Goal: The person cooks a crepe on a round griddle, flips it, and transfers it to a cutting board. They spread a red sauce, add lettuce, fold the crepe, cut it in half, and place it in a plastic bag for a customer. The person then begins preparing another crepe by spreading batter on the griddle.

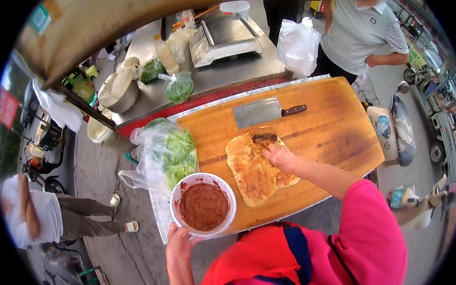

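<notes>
My left hand (180, 241) grips the near rim of a white plastic bucket (174, 212), which holds thick reddish-brown sauce (204, 206). With my right hand (281, 158) I hold a sauce-stained brush (264, 136), its head blurred, at the far edge of a flatbread (255, 179). Patches of brownish sauce cover much of the bread, and its outline is uneven. It lies flat on a wooden cutting board (340, 136). Beyond the bread rests a cleaver (258, 112), its dark handle (294, 110) pointing right.
Lettuce in a clear plastic bag (174, 149) lies along the board's left edge. Past the board, a steel counter (243, 72) bears a scale (226, 40), a bag of chopped greens (179, 87) and a metal pot (119, 94). One person (361, 31) stands beyond; another (34, 214) stands left.
</notes>
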Demonstrator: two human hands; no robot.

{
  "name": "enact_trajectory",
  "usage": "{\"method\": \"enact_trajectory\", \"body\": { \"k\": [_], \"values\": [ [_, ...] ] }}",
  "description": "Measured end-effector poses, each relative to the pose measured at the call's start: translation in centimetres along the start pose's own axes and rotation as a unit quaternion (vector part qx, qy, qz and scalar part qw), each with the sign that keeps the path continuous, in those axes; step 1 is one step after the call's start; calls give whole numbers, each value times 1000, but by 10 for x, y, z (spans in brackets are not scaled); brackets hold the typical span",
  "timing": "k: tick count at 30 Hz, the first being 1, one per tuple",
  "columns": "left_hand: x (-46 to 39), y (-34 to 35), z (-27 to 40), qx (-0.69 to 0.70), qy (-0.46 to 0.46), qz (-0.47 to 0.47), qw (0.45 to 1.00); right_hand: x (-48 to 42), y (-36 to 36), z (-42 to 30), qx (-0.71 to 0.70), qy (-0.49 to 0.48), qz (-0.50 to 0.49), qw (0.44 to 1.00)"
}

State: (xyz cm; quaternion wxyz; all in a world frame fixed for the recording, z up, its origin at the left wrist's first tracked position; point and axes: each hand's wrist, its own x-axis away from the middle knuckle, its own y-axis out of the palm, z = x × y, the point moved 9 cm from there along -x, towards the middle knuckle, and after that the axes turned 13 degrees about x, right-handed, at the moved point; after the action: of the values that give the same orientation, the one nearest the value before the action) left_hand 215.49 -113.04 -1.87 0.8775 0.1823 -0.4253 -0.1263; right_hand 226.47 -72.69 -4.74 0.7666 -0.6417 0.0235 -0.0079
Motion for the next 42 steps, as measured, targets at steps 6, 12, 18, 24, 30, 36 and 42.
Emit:
{"method": "enact_trajectory", "body": {
  "k": [6,12,18,24,30,36,42],
  "values": [
    [2,4,0,8,-13,-12,1000,-16,-15,-136,27,-197,116,973],
    [11,11,3,13,7,-3,1000,14,-43,-98,16,-154,64,986],
    [11,11,0,0,0,0,1000,68,-14,-80,-45,-165,43,984],
    [9,8,-2,4,3,-2,1000,80,-83,-81,-262,-88,75,958],
    [10,4,-8,34,2,-5,999,107,28,72,-740,425,103,511],
    [7,-8,-16,58,2,30,998,201,95,77,-771,500,176,352],
    [5,-21,-25,73,9,47,996,262,102,74,-766,514,185,339]
  ]
}}
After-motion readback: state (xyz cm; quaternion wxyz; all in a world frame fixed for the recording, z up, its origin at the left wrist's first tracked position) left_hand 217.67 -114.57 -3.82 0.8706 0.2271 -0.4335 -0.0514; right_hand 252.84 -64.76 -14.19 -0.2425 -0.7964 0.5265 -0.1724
